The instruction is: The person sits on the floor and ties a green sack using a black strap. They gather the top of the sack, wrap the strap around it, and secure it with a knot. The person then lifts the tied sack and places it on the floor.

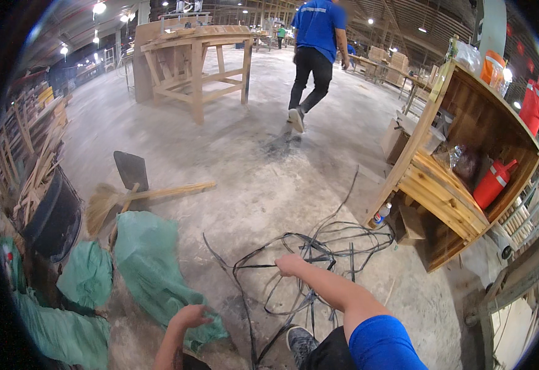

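Note:
A tangle of black strapping [319, 237] lies in loose loops on the concrete floor in front of me. My right hand [290, 265] reaches over it, fingers closed on one strand of the strap. Lower and to the left, my left hand [192, 316] hovers by the end of a crumpled green sack [149, 253], its fingers apart and nothing seen in them. Whether that hand touches the sack, I cannot tell. My grey shoe [301, 345] stands beside the strap's near loops.
Left are more green sacks [87, 274], a black bin of wood strips [53, 216], a broom [106, 206] and a dustpan [131, 169]. On the right stands a wooden cabinet [442, 191], a bottle [380, 214] at its foot. A person in blue [319, 31] walks ahead, near a wooden table [198, 74].

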Available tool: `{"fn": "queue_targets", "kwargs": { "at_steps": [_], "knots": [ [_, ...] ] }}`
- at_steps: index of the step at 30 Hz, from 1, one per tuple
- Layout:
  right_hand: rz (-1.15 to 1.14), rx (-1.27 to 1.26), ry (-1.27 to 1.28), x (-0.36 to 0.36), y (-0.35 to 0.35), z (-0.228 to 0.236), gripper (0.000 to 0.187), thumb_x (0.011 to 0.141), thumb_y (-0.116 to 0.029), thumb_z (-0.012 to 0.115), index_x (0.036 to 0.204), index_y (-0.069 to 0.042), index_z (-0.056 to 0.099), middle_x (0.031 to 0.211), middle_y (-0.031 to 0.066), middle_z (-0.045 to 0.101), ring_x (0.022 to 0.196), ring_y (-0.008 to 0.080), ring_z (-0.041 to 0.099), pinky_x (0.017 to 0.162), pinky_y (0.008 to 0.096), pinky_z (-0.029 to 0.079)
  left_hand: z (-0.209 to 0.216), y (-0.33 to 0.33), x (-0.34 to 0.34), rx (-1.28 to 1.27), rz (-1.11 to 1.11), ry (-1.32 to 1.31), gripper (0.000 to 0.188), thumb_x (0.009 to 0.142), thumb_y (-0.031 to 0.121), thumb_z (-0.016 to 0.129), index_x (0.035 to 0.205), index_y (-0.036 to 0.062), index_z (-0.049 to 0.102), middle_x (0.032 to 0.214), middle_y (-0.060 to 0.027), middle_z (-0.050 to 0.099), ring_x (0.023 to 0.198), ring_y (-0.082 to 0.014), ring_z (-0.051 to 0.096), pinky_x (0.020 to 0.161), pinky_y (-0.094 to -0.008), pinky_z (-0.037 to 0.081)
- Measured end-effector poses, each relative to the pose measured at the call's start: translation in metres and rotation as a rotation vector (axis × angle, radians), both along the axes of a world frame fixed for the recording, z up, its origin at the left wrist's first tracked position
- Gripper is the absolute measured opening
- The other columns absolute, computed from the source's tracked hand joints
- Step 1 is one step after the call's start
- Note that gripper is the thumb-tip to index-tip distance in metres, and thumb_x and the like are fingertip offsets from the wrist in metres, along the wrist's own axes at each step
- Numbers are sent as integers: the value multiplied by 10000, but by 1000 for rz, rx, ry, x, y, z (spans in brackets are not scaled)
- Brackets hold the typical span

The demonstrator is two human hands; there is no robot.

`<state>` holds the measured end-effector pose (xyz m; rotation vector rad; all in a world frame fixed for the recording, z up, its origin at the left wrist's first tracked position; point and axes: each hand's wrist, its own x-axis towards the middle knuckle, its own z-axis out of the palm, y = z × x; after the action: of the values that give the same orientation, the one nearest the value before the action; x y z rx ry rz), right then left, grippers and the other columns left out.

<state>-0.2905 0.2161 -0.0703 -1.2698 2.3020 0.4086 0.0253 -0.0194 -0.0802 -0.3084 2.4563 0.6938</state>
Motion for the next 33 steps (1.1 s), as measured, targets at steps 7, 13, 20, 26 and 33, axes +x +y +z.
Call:
{"fn": "queue_targets", "kwargs": {
  "at_steps": [7,13,20,26,33],
  "knots": [
    [59,2,-44,6,0,-4,278,775,-187,611,1012,-56,672,980,169,699,951,347,672,760,468,550,3,2,0,60,30,6,510,866,446,647,1225,84,623,1070,-166,694,1011,-352,647,876,-420,501],
    [55,-18,-30,3,-2,-3,267,774,-214,602,969,-51,683,986,169,703,929,348,676,748,476,548,6,1,1,39,30,17,535,859,453,655,1220,58,621,1066,-178,693,1017,-349,645,879,-415,501],
    [54,43,-54,4,-6,-9,284,786,-252,636,976,-57,716,1004,164,710,923,338,685,747,468,549,11,2,6,27,39,40,528,852,446,661,1204,53,625,1060,-199,686,1021,-368,638,876,-429,497],
    [41,30,-75,6,-12,-9,293,768,-245,657,979,-53,724,1009,161,710,930,331,685,747,464,548,16,1,12,22,89,60,513,856,442,654,1182,46,630,1064,-208,682,1017,-382,636,878,-434,497],
    [118,15,-65,-12,-16,-51,303,815,-243,583,1012,-46,701,988,180,703,933,370,668,791,481,533,12,-9,11,40,105,-21,547,858,458,646,1208,39,613,1190,-222,633,1098,-390,600,925,-458,472]
  ]
}}
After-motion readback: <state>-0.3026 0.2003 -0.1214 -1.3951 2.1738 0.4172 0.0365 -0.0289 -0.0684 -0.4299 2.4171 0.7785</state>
